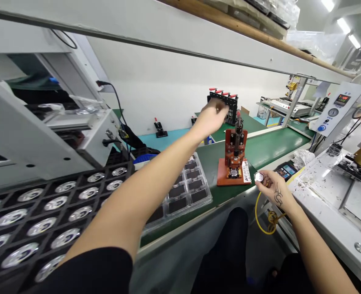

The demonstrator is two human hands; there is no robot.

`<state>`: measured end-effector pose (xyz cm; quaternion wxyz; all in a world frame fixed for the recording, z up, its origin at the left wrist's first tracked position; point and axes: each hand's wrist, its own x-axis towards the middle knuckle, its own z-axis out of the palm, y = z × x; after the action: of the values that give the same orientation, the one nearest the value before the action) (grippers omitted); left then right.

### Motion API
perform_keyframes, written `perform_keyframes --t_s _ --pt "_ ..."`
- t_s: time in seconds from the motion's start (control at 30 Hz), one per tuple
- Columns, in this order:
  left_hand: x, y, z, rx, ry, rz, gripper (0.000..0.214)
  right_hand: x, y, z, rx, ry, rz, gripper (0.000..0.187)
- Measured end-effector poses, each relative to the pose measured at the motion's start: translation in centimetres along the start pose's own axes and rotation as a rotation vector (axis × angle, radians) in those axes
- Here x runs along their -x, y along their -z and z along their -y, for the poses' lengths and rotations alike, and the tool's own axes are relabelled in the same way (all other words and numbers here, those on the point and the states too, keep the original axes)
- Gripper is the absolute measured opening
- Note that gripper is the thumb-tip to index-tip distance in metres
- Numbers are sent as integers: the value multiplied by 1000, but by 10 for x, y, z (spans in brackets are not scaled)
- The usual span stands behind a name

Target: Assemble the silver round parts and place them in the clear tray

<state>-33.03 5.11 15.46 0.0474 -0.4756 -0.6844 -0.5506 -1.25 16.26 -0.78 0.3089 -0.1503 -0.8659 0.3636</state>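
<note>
Two bare hands worked over a green worktop (pixel 269 149). The left hand (pixel 212 116) was stretched far forward and raised, blurred by motion, its fingers curled near the top of the lever on a small red press (pixel 234 157); whether that grip had closed on the lever or held anything could not be told. The right hand (pixel 273 190) hung lower and nearer the body, just to the right of the press base, and its fingertips pinched a small round metal part (pixel 259 177). That grip was closed on the part, which sat just beside the white label at the base's right edge, apart from it. A dark tattoo showed on the back of the right hand.

Below the left forearm lay a clear plastic tray (pixel 195 192) of dark square pieces. Further left of that arm, a black tray (pixel 45 212) held rows of shiny round discs, one in each pocket. Beneath the right wrist a yellow cable (pixel 264 224) looped down off the worktop edge. Beyond the left hand stood a black rack with red-tipped handles (pixel 224 100). To the right of the right hand sat a white control box (pixel 336 110) with a red digital display and a blue button.
</note>
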Motion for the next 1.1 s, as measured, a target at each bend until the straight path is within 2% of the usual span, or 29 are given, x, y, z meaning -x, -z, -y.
perform_keyframes --t_s 0.03,0.1,0.17,0.2,0.27,0.37,0.43,0.53,0.6,0.67,0.77,0.9,1.0,1.1 --pt "15 4 15 -103 134 164 30 -1 -5 -5 1 0 13 33" --pt "53 3 38 -139 232 388 22 -4 -13 -12 1 6 41 32" --pt "91 -13 53 -136 278 573 14 -13 -22 -18 3 11 69 31" --pt "108 -24 58 -134 289 625 13 -19 -26 -20 5 10 79 31" --pt "131 -51 65 -138 295 662 12 -32 -36 -24 8 4 94 31" --pt "145 -81 71 -144 265 638 12 -46 -47 -31 6 -7 112 32" --pt "145 -89 74 -140 240 623 16 -49 -52 -36 4 -10 127 34" --pt "145 -85 76 -133 219 616 20 -51 -58 -44 9 -13 159 33" --pt "145 -73 75 -134 226 619 23 -55 -64 -49 17 -5 188 31" --pt "147 -53 73 -140 241 621 25 -63 -72 -53 34 15 216 31" --pt "150 -10 67 -160 257 577 34 -78 -85 -56 70 58 273 30" --pt "156 52 54 -124 265 401 42 -94 -95 -53 91 110 361 28" --pt "165 90 45 47 412 284 49 -96 -94 -46 95 149 368 30" --pt "182 123 37 319 604 145 56 -93 -81 -39 112 184 328 24"
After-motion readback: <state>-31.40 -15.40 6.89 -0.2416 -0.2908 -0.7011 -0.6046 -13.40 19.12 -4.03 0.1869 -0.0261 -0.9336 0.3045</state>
